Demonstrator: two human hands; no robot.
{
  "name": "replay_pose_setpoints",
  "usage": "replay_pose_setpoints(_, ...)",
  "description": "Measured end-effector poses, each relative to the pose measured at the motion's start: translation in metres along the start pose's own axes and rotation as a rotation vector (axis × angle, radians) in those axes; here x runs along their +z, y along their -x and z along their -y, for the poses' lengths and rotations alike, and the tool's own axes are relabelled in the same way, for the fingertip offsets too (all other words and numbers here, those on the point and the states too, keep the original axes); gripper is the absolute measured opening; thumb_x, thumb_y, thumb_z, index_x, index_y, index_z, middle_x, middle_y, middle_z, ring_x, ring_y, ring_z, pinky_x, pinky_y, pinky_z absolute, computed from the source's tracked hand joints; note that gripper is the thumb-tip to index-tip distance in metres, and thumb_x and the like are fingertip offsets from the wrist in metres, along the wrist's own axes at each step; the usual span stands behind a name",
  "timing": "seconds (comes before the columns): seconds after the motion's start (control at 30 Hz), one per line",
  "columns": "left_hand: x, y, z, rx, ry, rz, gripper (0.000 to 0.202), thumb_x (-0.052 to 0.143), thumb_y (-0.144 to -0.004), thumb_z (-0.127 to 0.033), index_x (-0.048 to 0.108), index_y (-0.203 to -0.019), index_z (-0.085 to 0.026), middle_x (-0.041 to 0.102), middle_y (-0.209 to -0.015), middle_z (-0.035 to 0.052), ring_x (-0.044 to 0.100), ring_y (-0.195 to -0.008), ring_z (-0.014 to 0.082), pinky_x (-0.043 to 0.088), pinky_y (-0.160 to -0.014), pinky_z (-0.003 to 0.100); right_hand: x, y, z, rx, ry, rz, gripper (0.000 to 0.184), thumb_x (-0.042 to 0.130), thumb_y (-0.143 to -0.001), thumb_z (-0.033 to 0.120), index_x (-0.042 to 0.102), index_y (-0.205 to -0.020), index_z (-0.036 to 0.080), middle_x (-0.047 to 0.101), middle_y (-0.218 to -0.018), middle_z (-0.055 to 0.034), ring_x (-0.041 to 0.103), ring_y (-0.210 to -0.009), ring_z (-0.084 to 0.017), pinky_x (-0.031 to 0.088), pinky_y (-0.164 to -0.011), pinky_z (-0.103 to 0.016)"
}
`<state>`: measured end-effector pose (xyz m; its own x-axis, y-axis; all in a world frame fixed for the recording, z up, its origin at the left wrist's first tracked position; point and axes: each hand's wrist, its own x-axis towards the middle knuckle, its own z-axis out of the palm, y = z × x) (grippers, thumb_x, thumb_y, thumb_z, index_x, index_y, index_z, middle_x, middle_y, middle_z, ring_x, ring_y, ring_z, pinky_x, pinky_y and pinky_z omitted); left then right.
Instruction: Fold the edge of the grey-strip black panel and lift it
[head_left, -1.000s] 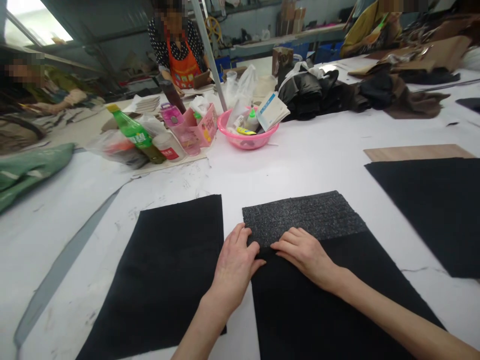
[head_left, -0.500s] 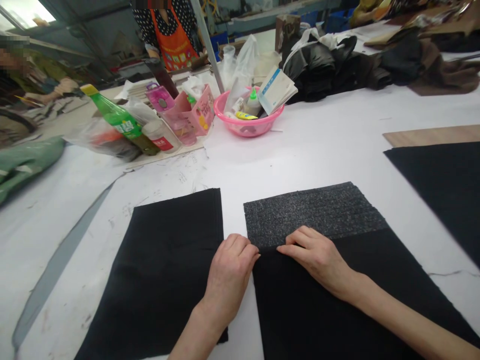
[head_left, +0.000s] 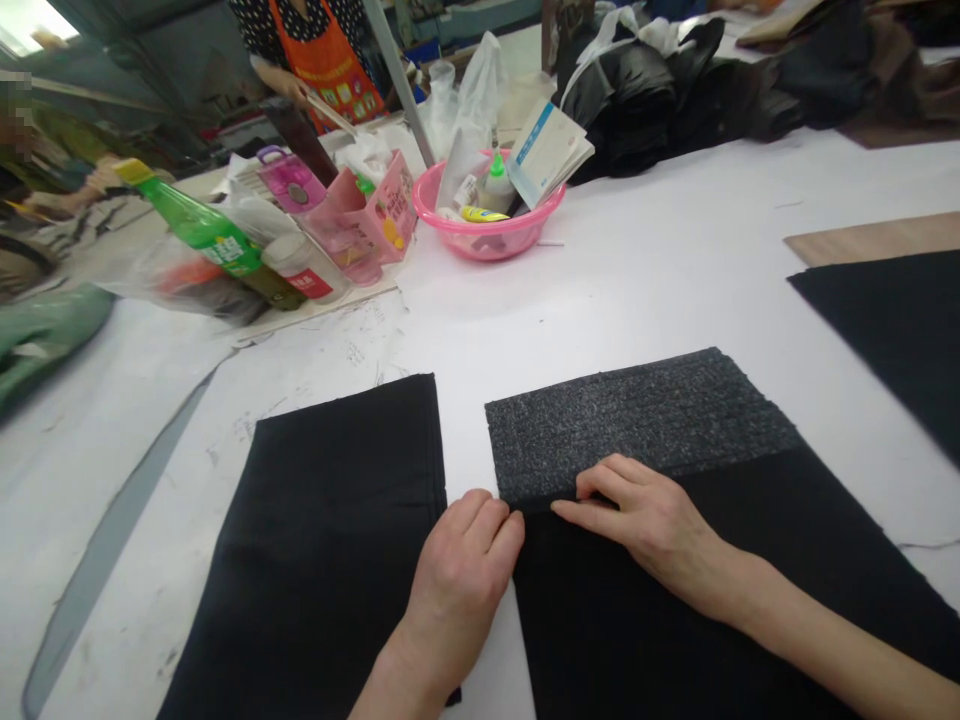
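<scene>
Bright window (head_left: 34, 25) glare upper left, dim background, softly lit white tabletop (head_left: 637, 270), blurred edges

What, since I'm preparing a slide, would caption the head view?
Left hand and right hand handle black cloth along its border with speckled grey fabric, a pink basin beyond.

The left hand (head_left: 466, 572) and right hand (head_left: 654, 518) pinch the cloth (head_left: 637, 610) where black meets speckled grey. A pink basin (head_left: 491, 240) stands farther on the white tabletop (head_left: 637, 275).

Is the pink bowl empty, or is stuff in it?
Not empty: a green-capped bottle and something yellow sit inside the pink bowl, and a booklet leans out.
</scene>
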<state>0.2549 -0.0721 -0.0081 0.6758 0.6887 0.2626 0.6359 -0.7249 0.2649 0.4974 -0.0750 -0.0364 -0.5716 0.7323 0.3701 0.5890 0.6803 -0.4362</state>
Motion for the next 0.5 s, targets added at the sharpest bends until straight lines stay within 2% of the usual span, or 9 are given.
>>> replay_pose_setpoints(0.2, 0.0004, -0.0022, 0.0006, 0.079, -0.088, -0.046, 0.016, 0.048, -0.093, -0.004, 0.062, -0.098, -0.007, 0.06, -0.086, 0.0084, 0.055, -0.083, 0.0208, 0.058, -0.072, 0.036, 0.0006, -0.0002, 0.0003, 0.002, 0.01, 0.013, 0.026, 0.041, -0.104, 0.015, 0.061, -0.12, 0.022, 0.056, -0.093, -0.0056, 0.05, -0.082, -0.018, 0.045, -0.074, -0.032)
replay_pose_setpoints(0.5, -0.0001, -0.0024, -0.0015, 0.095, -0.137, -0.025, 0.021, 0.042, -0.094, -0.001, 0.061, -0.101, -0.006, 0.062, -0.09, 0.01, 0.057, -0.087, 0.0218, 0.06, -0.074, 0.037, 0.0024, 0.0007, -0.0004, 0.011, 0.028, 0.023, 0.027, 0.043, -0.102, 0.013, 0.062, -0.119, 0.022, 0.056, -0.092, -0.0053, 0.052, -0.08, -0.018, 0.044, -0.073, -0.033)
